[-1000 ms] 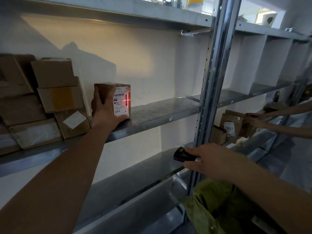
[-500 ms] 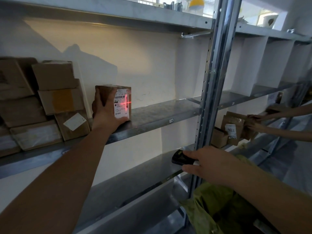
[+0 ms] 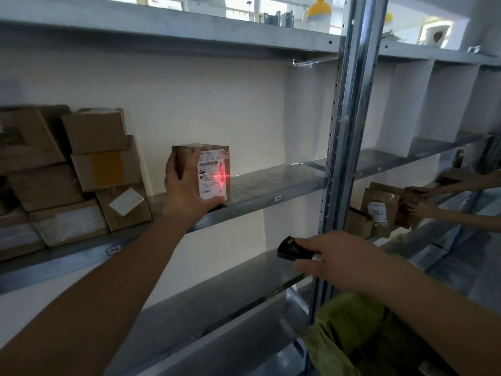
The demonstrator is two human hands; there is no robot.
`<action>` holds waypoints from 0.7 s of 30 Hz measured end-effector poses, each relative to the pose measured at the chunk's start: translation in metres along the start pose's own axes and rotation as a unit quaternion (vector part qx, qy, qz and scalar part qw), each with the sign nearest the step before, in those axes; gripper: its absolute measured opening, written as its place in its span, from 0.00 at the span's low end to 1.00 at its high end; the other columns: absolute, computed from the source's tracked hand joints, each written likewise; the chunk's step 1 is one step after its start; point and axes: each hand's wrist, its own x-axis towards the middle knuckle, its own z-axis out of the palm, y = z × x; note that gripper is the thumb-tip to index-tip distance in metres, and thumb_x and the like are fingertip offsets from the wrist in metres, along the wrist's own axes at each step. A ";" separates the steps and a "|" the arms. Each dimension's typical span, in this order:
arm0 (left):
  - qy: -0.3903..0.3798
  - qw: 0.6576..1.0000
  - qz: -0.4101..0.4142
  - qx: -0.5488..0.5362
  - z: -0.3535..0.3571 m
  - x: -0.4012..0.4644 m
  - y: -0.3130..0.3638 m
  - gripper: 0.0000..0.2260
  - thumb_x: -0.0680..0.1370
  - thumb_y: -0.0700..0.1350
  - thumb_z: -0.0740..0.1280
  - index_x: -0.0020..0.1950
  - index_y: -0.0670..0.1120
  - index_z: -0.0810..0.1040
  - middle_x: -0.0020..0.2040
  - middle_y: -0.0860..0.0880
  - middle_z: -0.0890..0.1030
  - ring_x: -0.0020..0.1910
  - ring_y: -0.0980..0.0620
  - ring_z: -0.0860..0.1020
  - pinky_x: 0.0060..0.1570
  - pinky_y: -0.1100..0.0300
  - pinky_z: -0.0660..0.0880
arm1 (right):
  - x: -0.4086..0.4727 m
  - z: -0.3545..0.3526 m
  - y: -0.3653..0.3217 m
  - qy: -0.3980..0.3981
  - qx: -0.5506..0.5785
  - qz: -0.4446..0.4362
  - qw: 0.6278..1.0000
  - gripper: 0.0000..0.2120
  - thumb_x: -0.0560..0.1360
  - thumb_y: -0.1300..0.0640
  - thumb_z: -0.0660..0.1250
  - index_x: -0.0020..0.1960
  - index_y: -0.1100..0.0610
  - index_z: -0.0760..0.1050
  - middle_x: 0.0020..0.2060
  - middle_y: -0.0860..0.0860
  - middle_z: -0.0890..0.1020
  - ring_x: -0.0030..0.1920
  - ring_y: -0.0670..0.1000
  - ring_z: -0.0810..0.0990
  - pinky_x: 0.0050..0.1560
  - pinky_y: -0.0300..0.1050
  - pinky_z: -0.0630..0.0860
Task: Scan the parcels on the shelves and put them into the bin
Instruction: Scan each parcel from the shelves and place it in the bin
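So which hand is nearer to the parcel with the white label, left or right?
Left. The left hand grips the parcel itself on the shelf. The right hand holds the scanner lower right, apart from it.

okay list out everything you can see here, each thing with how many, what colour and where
parcel: one, brown box with white label, upright on the middle shelf, red scanner cross on the label
stacked parcels: several, brown cardboard, piled at the left of that shelf
shelving: grey metal, several levels with a perforated upright
scanner: one, black, in front of the lower shelf
bag: one, olive green, bottom right
paper parcels: a few, brown, in the right bay, handled by another person's hands
left hand: grips the labelled parcel's left side
right hand: holds the scanner
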 end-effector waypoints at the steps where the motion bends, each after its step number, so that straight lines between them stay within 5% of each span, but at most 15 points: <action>1: 0.002 1.000 0.009 -0.013 0.000 -0.003 0.005 0.63 0.57 0.64 0.86 0.78 0.76 0.45 0.82 0.56 0.48 0.80 0.40 0.61 0.76 0.48 0.61 | 0.001 -0.002 0.000 0.001 -0.001 -0.002 1.000 0.30 0.80 0.32 0.60 0.80 0.38 0.63 0.56 0.42 0.81 0.48 0.40 0.77 0.47 0.40 0.77; 5: 0.005 1.000 0.015 -0.025 -0.004 -0.013 0.027 0.63 0.57 0.62 0.87 0.76 0.78 0.44 0.82 0.55 0.48 0.80 0.44 0.60 0.75 0.58 0.53 | 0.003 -0.007 0.000 0.016 0.000 -0.007 1.000 0.31 0.80 0.31 0.59 0.80 0.38 0.62 0.48 0.39 0.76 0.42 0.37 0.74 0.38 0.34 0.69; 10: -0.010 0.999 0.032 -0.017 -0.010 -0.022 0.047 0.62 0.59 0.63 0.86 0.80 0.71 0.46 0.84 0.48 0.47 0.83 0.44 0.53 0.77 0.57 0.51 | -0.002 -0.010 0.002 0.025 0.004 -0.006 1.000 0.32 0.78 0.29 0.59 0.79 0.37 0.62 0.54 0.42 0.81 0.43 0.37 0.74 0.39 0.33 0.70; 17: -0.033 0.998 0.038 -0.041 -0.015 -0.039 0.068 0.61 0.59 0.64 0.83 0.78 0.77 0.43 0.84 0.53 0.44 0.83 0.45 0.52 0.79 0.52 0.54 | -0.017 -0.014 0.007 0.023 0.008 0.012 1.000 0.33 0.77 0.27 0.59 0.79 0.37 0.62 0.52 0.42 0.82 0.44 0.39 0.77 0.45 0.37 0.77; 21: -0.046 0.998 0.032 -0.034 -0.012 -0.047 0.078 0.61 0.60 0.63 0.84 0.77 0.78 0.42 0.85 0.48 0.45 0.83 0.51 0.48 0.77 0.54 0.52 | -0.024 -0.016 0.009 0.024 -0.002 0.023 0.999 0.33 0.77 0.27 0.58 0.79 0.35 0.61 0.48 0.43 0.82 0.42 0.39 0.78 0.36 0.32 0.72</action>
